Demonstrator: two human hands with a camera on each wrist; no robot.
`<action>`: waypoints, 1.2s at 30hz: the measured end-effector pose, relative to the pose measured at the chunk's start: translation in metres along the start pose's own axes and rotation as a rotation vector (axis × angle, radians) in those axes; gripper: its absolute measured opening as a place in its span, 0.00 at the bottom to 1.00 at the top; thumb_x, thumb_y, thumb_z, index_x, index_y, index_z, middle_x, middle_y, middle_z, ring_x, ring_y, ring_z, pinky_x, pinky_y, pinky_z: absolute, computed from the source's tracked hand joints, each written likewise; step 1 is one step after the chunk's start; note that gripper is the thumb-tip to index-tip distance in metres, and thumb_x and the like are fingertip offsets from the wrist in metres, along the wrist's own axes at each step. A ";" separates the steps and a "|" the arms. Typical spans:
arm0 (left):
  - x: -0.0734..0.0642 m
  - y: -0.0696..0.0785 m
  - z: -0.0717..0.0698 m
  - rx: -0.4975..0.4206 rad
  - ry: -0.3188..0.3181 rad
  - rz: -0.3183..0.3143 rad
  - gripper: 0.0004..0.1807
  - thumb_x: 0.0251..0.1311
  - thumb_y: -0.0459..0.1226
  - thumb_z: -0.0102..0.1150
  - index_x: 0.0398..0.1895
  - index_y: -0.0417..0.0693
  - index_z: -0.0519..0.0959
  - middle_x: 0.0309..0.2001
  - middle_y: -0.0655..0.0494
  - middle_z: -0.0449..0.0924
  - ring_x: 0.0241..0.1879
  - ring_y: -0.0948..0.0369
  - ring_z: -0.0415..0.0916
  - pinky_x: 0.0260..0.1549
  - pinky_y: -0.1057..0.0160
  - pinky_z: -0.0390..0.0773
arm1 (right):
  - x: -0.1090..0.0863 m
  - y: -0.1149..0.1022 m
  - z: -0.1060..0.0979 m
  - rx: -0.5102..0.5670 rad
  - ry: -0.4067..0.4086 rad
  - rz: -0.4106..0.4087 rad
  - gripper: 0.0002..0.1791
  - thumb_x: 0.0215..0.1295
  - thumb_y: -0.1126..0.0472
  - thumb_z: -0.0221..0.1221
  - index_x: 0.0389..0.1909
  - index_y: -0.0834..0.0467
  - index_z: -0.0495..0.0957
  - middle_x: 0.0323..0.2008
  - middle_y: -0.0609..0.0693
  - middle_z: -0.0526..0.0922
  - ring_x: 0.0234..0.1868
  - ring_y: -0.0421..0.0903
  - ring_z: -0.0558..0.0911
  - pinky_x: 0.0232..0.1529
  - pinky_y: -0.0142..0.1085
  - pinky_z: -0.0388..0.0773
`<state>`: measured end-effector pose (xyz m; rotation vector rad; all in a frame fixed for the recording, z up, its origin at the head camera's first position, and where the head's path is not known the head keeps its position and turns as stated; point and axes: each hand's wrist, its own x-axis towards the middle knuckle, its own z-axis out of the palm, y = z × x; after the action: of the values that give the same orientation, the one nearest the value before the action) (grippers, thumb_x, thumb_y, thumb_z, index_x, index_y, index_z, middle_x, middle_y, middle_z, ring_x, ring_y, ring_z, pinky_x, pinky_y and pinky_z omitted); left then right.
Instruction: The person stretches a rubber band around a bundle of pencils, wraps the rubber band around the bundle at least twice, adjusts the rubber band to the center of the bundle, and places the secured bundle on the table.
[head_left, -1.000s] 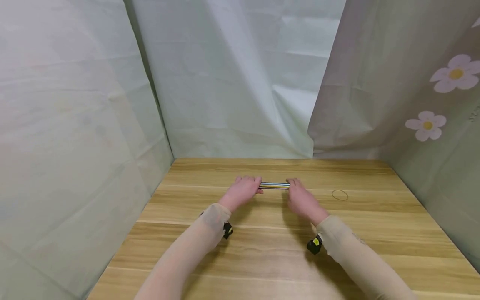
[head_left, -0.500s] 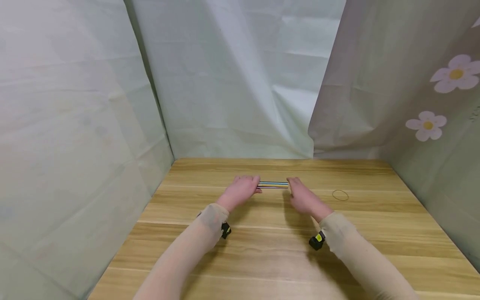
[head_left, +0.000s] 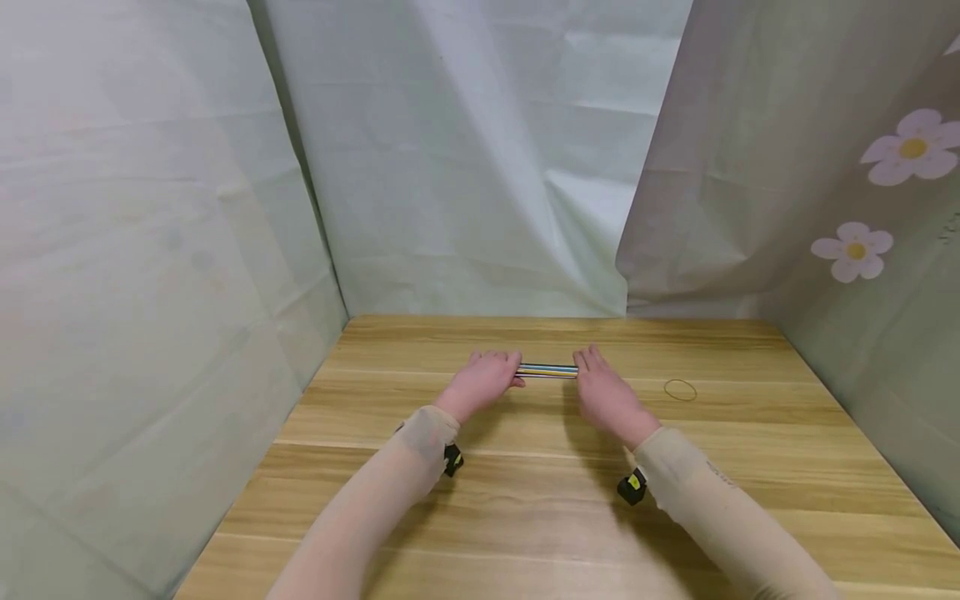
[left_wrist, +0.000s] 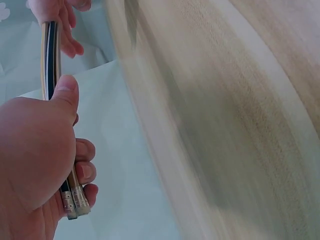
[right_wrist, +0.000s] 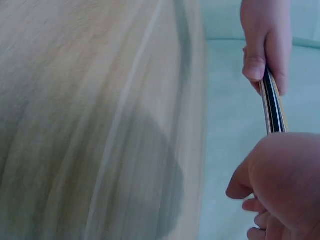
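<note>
A bundle of pencils [head_left: 548,371] is held level above the table, stretched between both hands. My left hand [head_left: 482,383] grips it, thumb along one side and fingers curled round the other. Metal ferrules with eraser ends [left_wrist: 75,202] stick out below that hand in the left wrist view. At the bundle's other end is my right hand [head_left: 606,400], its palm against or very near the pencil tips. Its fingers look loosely extended in the left wrist view, not wrapped round the pencils. The exact contact there is hidden in the right wrist view.
A thin loop like a rubber band [head_left: 678,381] lies on the wooden table [head_left: 540,517], right of the hands. Pale cloth sheets [head_left: 465,167] hang behind and at both sides of the table.
My right hand shifted slightly away from the bundle's end, then came back against it with its fingers more raised. The left hand kept its grip and barely moved.
</note>
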<state>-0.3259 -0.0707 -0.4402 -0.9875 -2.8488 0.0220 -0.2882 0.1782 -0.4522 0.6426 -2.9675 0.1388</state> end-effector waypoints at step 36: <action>-0.007 -0.008 0.019 -0.112 -0.041 -0.002 0.17 0.79 0.52 0.54 0.41 0.50 0.67 0.29 0.59 0.73 0.32 0.59 0.70 0.37 0.58 0.64 | -0.089 0.163 0.000 0.147 0.024 0.148 0.10 0.73 0.56 0.69 0.44 0.59 0.87 0.44 0.58 0.87 0.46 0.61 0.86 0.49 0.61 0.80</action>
<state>-0.3272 -0.0805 -0.4590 -1.0157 -2.9160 -0.1203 -0.2756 0.3628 -0.4734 0.4314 -3.0002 0.3772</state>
